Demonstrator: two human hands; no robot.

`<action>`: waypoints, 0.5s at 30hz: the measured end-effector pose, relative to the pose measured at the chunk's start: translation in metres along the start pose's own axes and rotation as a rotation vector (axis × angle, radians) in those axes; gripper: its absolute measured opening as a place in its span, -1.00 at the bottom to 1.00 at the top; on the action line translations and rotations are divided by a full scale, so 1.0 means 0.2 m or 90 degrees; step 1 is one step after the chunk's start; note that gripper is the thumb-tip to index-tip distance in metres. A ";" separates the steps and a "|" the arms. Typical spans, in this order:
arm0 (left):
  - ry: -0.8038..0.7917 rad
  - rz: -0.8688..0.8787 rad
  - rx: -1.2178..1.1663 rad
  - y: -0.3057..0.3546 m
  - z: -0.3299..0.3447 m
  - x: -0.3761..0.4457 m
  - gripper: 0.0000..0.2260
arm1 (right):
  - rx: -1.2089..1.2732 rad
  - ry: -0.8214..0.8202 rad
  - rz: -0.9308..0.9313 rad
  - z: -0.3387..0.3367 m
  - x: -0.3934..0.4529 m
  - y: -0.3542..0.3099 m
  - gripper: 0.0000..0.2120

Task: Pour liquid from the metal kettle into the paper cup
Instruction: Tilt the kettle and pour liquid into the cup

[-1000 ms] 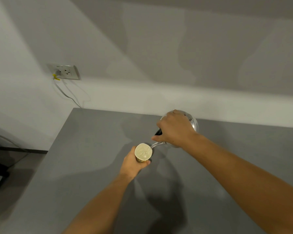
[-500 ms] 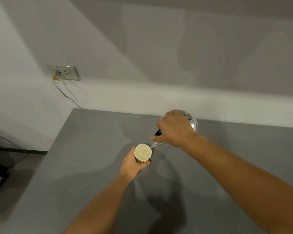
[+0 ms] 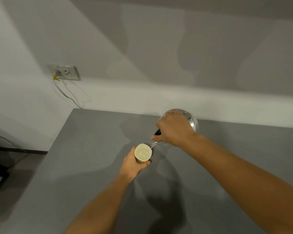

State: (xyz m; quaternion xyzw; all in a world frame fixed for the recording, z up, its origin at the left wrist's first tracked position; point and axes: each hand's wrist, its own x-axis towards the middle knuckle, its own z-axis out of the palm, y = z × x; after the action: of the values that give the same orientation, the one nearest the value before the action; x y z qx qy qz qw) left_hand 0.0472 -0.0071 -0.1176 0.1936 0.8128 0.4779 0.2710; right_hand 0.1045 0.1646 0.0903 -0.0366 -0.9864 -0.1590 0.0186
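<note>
Shiny round metal kettle [image 3: 192,123]: mostly hidden behind the right hand [image 3: 173,128]; only part of the rim, a short piece of black handle [image 3: 157,132] and the thin spout [image 3: 155,144] show.

Pale paper cup [image 3: 143,152]: lower wall covered by the left hand [image 3: 131,164]; printing on its side too small to read. Liquid level inside cannot be told.

Both forearms cut off by the bottom and right edges.

Grey wall socket plate [image 3: 65,72]: lettering too small. White cable [image 3: 64,94] vanishes behind the grey tabletop [image 3: 91,166].

Dark objects at the left edge: cropped, unidentifiable.
</note>
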 end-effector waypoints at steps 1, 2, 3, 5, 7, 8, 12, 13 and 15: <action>0.001 0.000 0.000 0.00 0.00 0.00 -0.51 | -0.002 0.001 0.000 0.00 0.00 0.00 -0.54; 0.001 0.000 0.001 0.00 0.00 0.00 -0.51 | -0.003 0.000 -0.001 0.00 0.00 0.00 -0.54; 0.002 0.001 0.000 0.00 0.00 0.00 -0.51 | -0.002 0.000 -0.002 0.00 0.00 0.00 -0.54; 0.004 0.000 -0.001 0.00 0.00 0.00 -0.51 | 0.001 0.000 -0.002 0.00 0.00 0.00 -0.53; 0.003 -0.001 0.001 0.00 0.00 -0.01 -0.51 | -0.001 0.000 0.000 0.00 0.00 0.00 -0.53; 0.002 -0.002 0.002 0.00 0.00 -0.01 -0.50 | -0.001 0.001 0.000 0.00 0.00 0.00 -0.53; 0.004 -0.001 0.004 0.01 0.00 -0.01 -0.50 | 0.005 -0.006 -0.002 0.00 0.00 0.00 -0.53; 0.004 -0.001 0.005 0.01 0.00 -0.01 -0.50 | 0.004 -0.007 -0.002 0.00 0.00 0.00 -0.53; 0.004 -0.003 0.007 0.01 0.00 -0.01 -0.50 | 0.004 -0.006 0.000 0.00 0.00 0.01 -0.54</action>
State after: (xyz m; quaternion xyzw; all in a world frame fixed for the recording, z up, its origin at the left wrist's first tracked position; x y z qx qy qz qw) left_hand 0.0492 -0.0078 -0.1155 0.1916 0.8169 0.4733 0.2684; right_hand 0.1044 0.1659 0.0897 -0.0376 -0.9869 -0.1561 0.0144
